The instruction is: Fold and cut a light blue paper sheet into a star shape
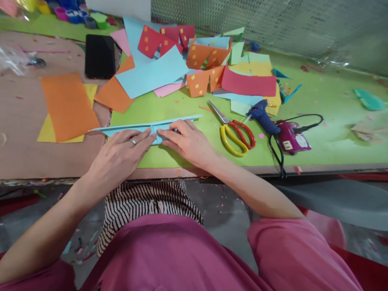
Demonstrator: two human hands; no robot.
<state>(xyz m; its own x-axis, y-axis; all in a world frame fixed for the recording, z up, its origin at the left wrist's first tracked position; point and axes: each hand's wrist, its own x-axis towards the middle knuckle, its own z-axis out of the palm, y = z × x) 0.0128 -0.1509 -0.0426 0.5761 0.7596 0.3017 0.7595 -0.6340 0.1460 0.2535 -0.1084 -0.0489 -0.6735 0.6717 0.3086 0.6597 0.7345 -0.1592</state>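
Observation:
A sheet of light blue paper (142, 128), folded lengthwise with one edge standing up, lies in front of me near the table's front edge. My left hand (123, 147), with a ring on one finger, rests on its left half, fingers together and pressing the fold. Curled fingers of my right hand (184, 139) grip the paper just right of the middle, with the thumb low on it. The fingertips of both hands nearly meet at a crease. To the right of my right hand lie scissors (235, 135) with one yellow and one red handle, blades pointing away from me.
A blue glue gun (263, 115) lies against a magenta power block (293, 137) with black cords. Behind are cut coloured papers, including red pieces (148, 40) with yellow squares. Orange paper (68, 107) and a black phone (100, 56) lie left. Small paint pots (72, 17) stand at the back.

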